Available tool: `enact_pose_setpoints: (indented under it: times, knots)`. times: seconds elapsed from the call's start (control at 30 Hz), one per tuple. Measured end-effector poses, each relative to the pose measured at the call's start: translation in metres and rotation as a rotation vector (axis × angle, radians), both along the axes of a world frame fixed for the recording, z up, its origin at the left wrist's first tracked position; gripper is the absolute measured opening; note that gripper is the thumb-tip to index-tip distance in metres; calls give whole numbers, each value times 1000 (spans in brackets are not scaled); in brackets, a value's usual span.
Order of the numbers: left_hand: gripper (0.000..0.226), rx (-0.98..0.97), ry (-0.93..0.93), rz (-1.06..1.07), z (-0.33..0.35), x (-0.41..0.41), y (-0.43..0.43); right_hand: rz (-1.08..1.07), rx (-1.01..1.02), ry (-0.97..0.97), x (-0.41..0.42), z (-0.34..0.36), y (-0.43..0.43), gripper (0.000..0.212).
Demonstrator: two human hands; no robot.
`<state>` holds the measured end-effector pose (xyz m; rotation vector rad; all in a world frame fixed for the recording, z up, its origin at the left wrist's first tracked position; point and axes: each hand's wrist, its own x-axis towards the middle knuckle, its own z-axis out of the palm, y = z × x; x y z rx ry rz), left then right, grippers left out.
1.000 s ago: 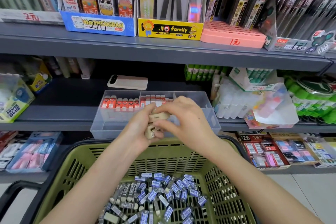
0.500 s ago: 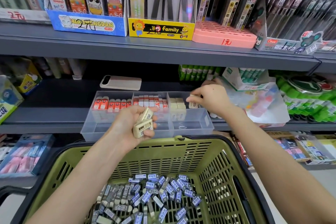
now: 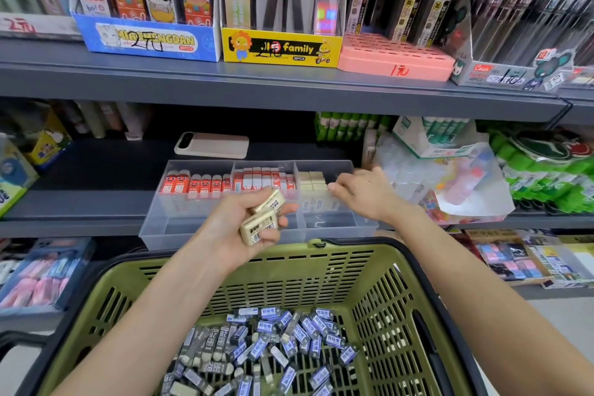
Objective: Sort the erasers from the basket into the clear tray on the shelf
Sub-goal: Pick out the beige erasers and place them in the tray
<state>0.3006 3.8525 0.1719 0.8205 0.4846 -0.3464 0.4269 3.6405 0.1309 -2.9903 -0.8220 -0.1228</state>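
Note:
A green basket (image 3: 321,252) in front of me holds several erasers in blue and grey sleeves (image 3: 273,347). On the shelf behind it stands the clear three-part tray (image 3: 180,235): red erasers (image 3: 193,185) on the left, red-and-white ones (image 3: 260,180) in the middle, cream ones (image 3: 311,182) on the right. My left hand (image 3: 231,231) grips two cream erasers (image 3: 262,219) above the tray's front wall. My right hand (image 3: 363,193) reaches into the right compartment, its curled fingertips pinching a cream eraser against the row there.
A pale phone (image 3: 212,145) lies flat on the shelf behind the tray. A plastic bag of glue sticks (image 3: 450,183) crowds the tray's right side. The upper shelf edge (image 3: 257,90) overhangs, loaded with lead and pen boxes. More stationery trays fill the lower shelf.
My hands were together over the tray; the right one took a cream eraser and carried it into the right compartment, lowering it to the row. My left hand stayed, still holding two.

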Motion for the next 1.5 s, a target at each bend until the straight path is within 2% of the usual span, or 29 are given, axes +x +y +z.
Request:
enact_pose_setpoints:
  times: [0.2,0.37,0.43,0.5,0.63,0.73,0.8,0.83,0.9,0.97,1.03,1.17,1.27,1.33,1.43,1.5]
  knots:
    - [30,-47,10,-42,0,0,-4,32,-58,-104,1,1,-1,53]
    - [23,-70,38,-56,-1,-1,-6,24,-24,-206,-14,20,4,54]
    - [23,-51,32,-60,-1,-1,-7,54,186,-175,-29,31,11,49]
    - [23,-18,12,-70,-1,0,-9,124,477,-37,-54,44,22,41]
    - [29,-9,-28,-110,0,1,-18,224,538,11,-83,51,40,23]
    - [29,2,-40,-102,2,1,-20,169,710,115,-76,58,31,9]
    - [27,5,-7,-70,4,2,-17,60,771,56,-58,63,18,10]
    - [26,-1,12,-51,5,2,-14,-27,680,-42,-46,64,11,14]
    - [24,-14,31,-17,5,2,-9,-174,309,-212,-24,59,0,22]
    - [23,-29,33,-1,6,3,-6,-183,29,-210,-9,49,-1,24]
    - [19,-42,26,5,6,3,-4,-129,-81,-191,-1,36,5,24]
    - [41,-49,-26,-10,7,0,0,-84,-7,-53,5,20,13,20]
    - [36,-84,-16,4,5,-1,3,-102,23,56,8,16,10,27]
    - [28,-39,-27,5,1,0,3,-113,30,86,7,19,9,29]
    - [24,137,-103,6,-4,1,2,-79,-34,-52,-2,24,12,31]
    - [21,208,-159,31,-6,0,1,-40,97,-167,-17,31,15,30]
